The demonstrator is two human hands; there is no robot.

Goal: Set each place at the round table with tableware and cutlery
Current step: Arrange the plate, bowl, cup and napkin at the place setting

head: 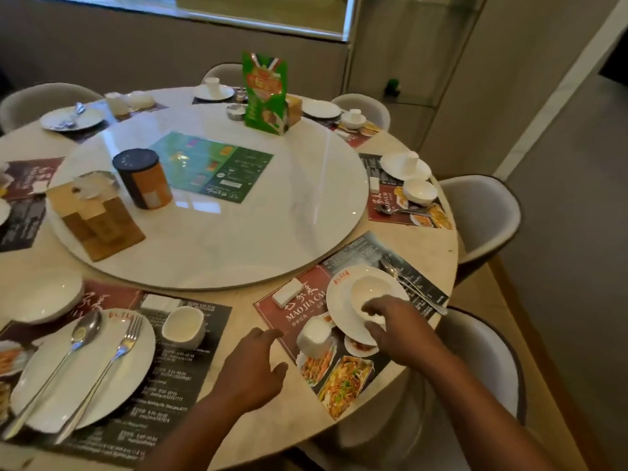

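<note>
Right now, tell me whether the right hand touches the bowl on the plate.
Touching. The head view shows the right hand pinching the near rim of the bowl on the plate.

You're in a restaurant dining room: a round table (424, 253) with a turntable (272, 215), ringed by chairs (482, 212). Places carry a logo plate (343, 311) and bowl (370, 290) on a printed mat (299, 300) reading MAO JIA CAI with dish photos. A promo card (265, 93) and tissue box (95, 212) stand on the turntable.
</note>
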